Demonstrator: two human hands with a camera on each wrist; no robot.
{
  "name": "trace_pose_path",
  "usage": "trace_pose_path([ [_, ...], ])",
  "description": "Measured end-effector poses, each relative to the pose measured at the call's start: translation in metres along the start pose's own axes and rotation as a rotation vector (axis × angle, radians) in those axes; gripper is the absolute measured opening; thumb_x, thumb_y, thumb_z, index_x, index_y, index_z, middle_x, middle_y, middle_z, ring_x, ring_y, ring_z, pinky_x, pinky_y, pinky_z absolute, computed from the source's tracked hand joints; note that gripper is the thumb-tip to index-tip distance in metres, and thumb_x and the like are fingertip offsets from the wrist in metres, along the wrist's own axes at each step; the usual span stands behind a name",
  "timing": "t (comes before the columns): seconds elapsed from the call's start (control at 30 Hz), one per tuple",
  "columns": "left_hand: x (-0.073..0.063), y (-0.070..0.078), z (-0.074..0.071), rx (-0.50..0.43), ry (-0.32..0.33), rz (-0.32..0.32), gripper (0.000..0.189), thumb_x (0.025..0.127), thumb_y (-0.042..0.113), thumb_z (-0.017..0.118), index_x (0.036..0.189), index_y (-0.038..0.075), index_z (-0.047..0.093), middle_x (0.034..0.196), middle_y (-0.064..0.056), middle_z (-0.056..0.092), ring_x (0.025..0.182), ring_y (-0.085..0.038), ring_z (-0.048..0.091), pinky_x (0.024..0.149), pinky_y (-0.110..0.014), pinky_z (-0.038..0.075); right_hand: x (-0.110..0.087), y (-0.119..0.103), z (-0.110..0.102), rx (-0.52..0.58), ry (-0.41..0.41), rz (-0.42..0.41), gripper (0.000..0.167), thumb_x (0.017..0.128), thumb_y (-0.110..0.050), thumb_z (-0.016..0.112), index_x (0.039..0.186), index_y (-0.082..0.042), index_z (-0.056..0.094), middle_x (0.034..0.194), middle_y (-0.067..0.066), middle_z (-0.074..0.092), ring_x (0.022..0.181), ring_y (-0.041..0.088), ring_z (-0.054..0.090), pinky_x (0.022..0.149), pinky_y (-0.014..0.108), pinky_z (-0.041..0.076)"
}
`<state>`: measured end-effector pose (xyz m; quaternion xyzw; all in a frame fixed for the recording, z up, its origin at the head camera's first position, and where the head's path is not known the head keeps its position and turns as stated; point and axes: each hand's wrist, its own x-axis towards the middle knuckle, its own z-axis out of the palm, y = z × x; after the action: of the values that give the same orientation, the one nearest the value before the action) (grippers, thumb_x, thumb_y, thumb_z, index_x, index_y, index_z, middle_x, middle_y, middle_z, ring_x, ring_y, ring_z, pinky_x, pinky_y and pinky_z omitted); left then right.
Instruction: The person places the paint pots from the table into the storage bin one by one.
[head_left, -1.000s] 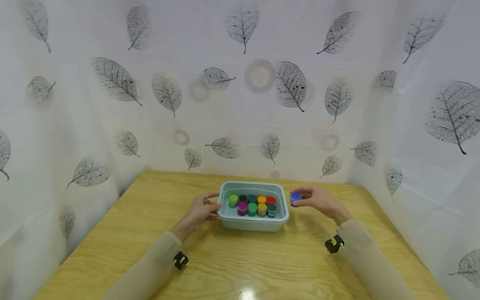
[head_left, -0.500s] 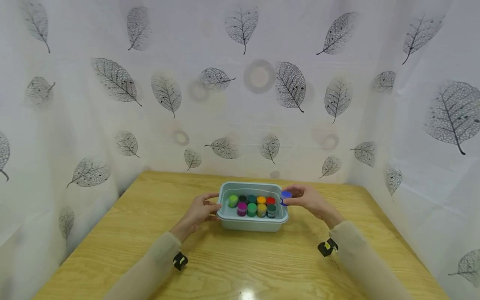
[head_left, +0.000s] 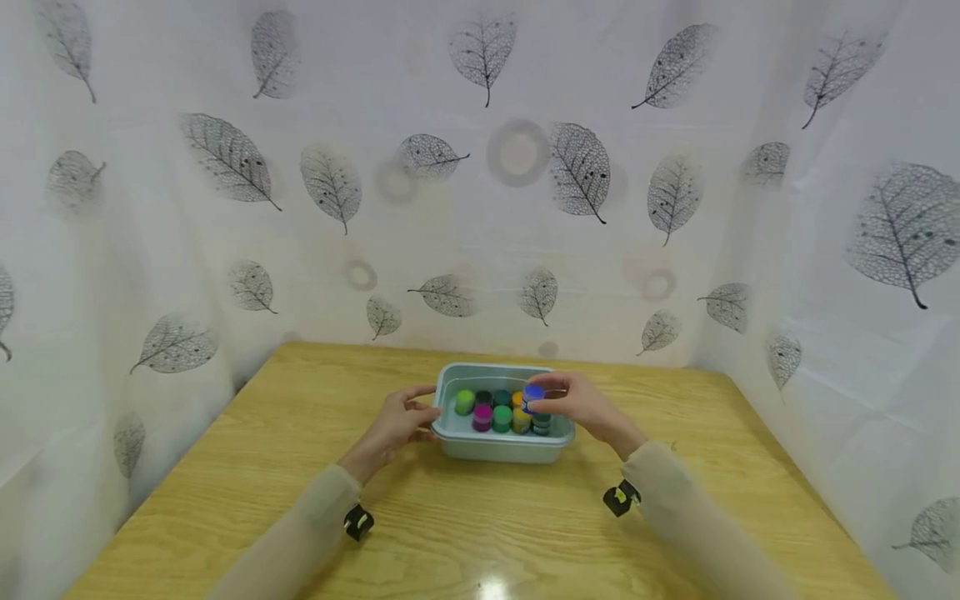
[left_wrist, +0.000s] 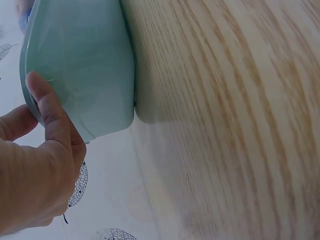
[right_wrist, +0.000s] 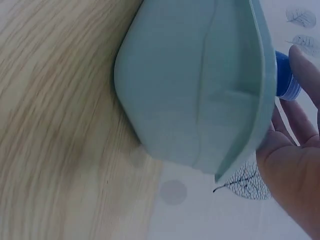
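Observation:
A pale green-blue plastic tub (head_left: 495, 451) stands on the table with several small paint pots inside, among them a lime green pot (head_left: 465, 402), a magenta pot (head_left: 482, 417) and a green pot (head_left: 502, 418). My left hand (head_left: 396, 427) grips the tub's left rim, thumb on top and fingers under the lip, as the left wrist view shows. My right hand (head_left: 581, 406) pinches a blue paint pot (head_left: 532, 397) between thumb and fingers, over the right part of the tub. It covers the red pot behind. In the right wrist view the blue pot (right_wrist: 287, 76) shows beyond the tub's rim.
The wooden table (head_left: 480, 517) stretches to both sides and in front of the tub. A white curtain (head_left: 465, 225) with grey leaf prints hangs around its back and sides. A black wrist camera (head_left: 621, 497) sits at the right sleeve.
My right hand has carried the blue paint pot leftward, from beside the tub over its right rim to above the pots inside. The left hand has stayed at the left rim.

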<state>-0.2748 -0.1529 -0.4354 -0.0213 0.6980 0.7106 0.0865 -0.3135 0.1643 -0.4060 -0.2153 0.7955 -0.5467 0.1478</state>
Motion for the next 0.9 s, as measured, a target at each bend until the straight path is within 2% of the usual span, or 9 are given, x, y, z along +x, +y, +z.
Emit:
trace_pose_path([
  [0.2,0.001,-0.002,-0.001,0.010,-0.003,0.002,0.051,0.091,-0.001,0.063,0.141,0.003,0.049,0.104,-0.024,0.062,0.073,-0.018,0.068,0.064,-0.029,0.061,0.012,-0.004,0.022,-0.032,-0.019,-0.002,0.051,0.087,-0.021,0.075,0.130,0.000,0.059,0.121,0.012,0.065,0.105,0.019,0.064,0.096,0.049,0.054],
  [0.4,0.000,-0.003,0.001,0.008,0.002,-0.006,0.051,0.092,0.000,0.063,0.141,0.003,0.049,0.105,-0.024,0.063,0.076,-0.020,0.068,0.064,-0.029,0.061,0.022,-0.001,0.039,-0.056,-0.014,-0.013,0.046,0.086,-0.019,0.076,0.127,-0.003,0.063,0.119,0.011,0.065,0.101,0.020,0.065,0.090,0.046,0.057],
  [0.6,0.000,-0.002,0.003,0.006,0.007,-0.007,0.052,0.092,-0.001,0.063,0.142,0.004,0.049,0.106,-0.024,0.062,0.078,-0.021,0.068,0.065,-0.029,0.061,0.030,-0.003,0.053,-0.152,0.013,0.007,0.043,0.084,-0.025,0.078,0.123,-0.010,0.067,0.117,0.009,0.067,0.099,0.018,0.064,0.082,0.033,0.058],
  [0.77,0.001,0.000,0.003,-0.002,-0.004,-0.005,0.052,0.092,-0.001,0.062,0.142,0.004,0.048,0.110,-0.027,0.061,0.081,-0.025,0.069,0.065,-0.030,0.061,0.037,-0.011,0.063,-0.197,0.000,0.005,0.043,0.085,-0.024,0.078,0.124,-0.009,0.067,0.116,0.005,0.068,0.102,0.017,0.064,0.090,0.034,0.055],
  [0.9,0.000,0.001,0.001,0.009,-0.010,-0.004,0.052,0.093,-0.001,0.061,0.143,0.004,0.047,0.111,-0.027,0.061,0.078,-0.022,0.069,0.065,-0.029,0.061,0.047,-0.012,0.071,-0.230,0.003,-0.005,0.045,0.084,-0.021,0.079,0.124,-0.005,0.066,0.115,0.008,0.069,0.100,0.017,0.065,0.091,0.034,0.055],
])
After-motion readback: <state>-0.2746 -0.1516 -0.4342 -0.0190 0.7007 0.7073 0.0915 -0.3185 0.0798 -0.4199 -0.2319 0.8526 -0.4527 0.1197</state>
